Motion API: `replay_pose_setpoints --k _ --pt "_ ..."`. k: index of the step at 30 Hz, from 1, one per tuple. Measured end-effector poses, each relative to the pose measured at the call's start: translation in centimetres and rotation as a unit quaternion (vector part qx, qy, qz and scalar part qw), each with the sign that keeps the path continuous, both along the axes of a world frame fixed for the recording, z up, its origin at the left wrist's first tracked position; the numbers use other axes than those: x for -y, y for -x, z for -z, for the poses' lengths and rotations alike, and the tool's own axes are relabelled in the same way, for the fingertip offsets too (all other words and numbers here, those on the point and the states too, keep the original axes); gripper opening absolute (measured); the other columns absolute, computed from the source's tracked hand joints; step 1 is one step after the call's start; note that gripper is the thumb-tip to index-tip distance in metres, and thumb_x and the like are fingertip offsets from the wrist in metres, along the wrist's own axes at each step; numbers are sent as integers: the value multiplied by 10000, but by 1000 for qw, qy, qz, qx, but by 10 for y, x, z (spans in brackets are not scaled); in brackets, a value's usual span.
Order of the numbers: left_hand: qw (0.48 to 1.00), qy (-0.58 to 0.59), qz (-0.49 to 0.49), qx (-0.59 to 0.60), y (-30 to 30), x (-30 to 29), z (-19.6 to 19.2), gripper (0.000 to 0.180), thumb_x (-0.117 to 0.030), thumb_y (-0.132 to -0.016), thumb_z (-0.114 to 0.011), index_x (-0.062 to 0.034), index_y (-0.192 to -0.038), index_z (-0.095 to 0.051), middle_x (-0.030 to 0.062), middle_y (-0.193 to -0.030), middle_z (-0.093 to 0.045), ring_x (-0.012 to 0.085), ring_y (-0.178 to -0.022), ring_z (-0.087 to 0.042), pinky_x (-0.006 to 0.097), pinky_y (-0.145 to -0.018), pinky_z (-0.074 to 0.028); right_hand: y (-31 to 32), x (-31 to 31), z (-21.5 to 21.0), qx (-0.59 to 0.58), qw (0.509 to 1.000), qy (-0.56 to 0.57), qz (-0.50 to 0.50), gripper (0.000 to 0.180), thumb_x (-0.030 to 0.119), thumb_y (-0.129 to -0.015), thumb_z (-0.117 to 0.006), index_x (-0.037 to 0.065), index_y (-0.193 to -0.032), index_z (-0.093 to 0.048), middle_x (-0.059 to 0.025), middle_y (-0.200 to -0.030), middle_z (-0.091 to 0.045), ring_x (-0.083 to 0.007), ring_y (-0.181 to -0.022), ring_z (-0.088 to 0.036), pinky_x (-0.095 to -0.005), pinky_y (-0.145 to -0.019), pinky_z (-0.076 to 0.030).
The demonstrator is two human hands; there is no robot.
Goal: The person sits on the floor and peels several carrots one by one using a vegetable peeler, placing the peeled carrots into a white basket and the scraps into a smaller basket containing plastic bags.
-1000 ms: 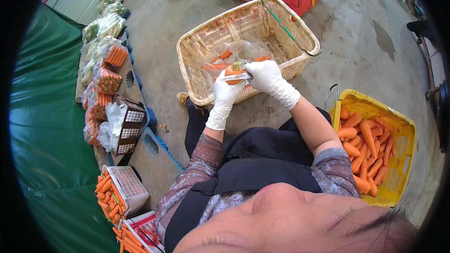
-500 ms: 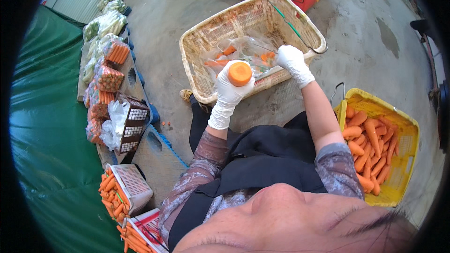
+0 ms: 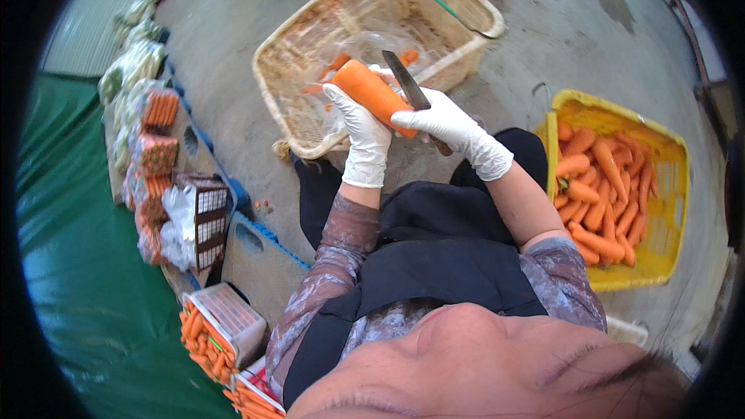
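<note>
My left hand (image 3: pixel 359 129), in a white glove, grips a thick orange carrot (image 3: pixel 371 91) that points up and to the left. My right hand (image 3: pixel 445 126), also gloved, holds a dark-bladed knife (image 3: pixel 407 83) whose blade lies against the carrot's right side. Both hands hover over the near edge of a tan wicker basket (image 3: pixel 299 43). Inside the basket lie a clear plastic bag and a few orange carrot scraps (image 3: pixel 335 62).
A yellow crate (image 3: pixel 669 157) full of carrots stands to my right. On my left are stacked packs of carrots (image 3: pixel 157 133), small crates, green vegetables (image 3: pixel 133 62) and a green tarpaulin (image 3: pixel 70 295). More bagged carrots (image 3: pixel 208 349) lie near my left elbow. The floor is grey concrete.
My right hand came back from the basket's far side to the carrot and now holds the knife against it. My left hand tilted the carrot from end-on to lengthwise.
</note>
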State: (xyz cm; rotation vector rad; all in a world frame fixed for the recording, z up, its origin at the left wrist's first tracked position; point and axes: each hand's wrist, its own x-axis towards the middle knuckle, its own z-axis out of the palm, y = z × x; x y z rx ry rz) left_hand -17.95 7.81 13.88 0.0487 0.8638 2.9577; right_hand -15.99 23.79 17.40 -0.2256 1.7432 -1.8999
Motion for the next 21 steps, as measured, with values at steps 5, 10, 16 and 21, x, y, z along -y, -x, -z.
replay_pose_setpoints --k 5,10,16,21 --pt "989 147 -19 23 -18 -45 -38 606 -548 -882 -561 -42 -1210 -502 84 -914 -612 184 -809 -602 316 -751 -519 -33 -40 11 66 983 159 58 487 461 -883 -594 17 -1083 -589 -84 -768 -659 -96 -522 -556 -204 -449 -419" --pt "956 287 -43 45 -12 -48 0 483 -438 -950 -521 -6 -1166 -541 66 -957 -611 143 -822 -585 279 -744 -499 -51 -49 29 189 921 337 41 507 480 -939 -497 12 -1122 -563 -113 -820 -678 -126 -572 -618 -194 -441 -430" --pt "927 366 -31 -69 -20 -73 1 394 -366 -1004 -411 -37 -1145 -576 54 -1050 -618 131 -922 -585 294 -767 -514 -88 -87 28 137 928 289 189 438 353 -883 -607 13 -1154 -555 -128 -925 -679 -134 -643 -640 -192 -462 -434" --pt "878 476 9 -47 -26 -44 -28 323 -269 -980 -453 -2 -1019 -630 34 -724 -616 45 -538 -480 189 -505 -399 -178 -192 -17 79 968 91 221 434 292 -734 -727 25 -1063 -635 -110 -889 -660 -111 -638 -606 -218 -536 -472"
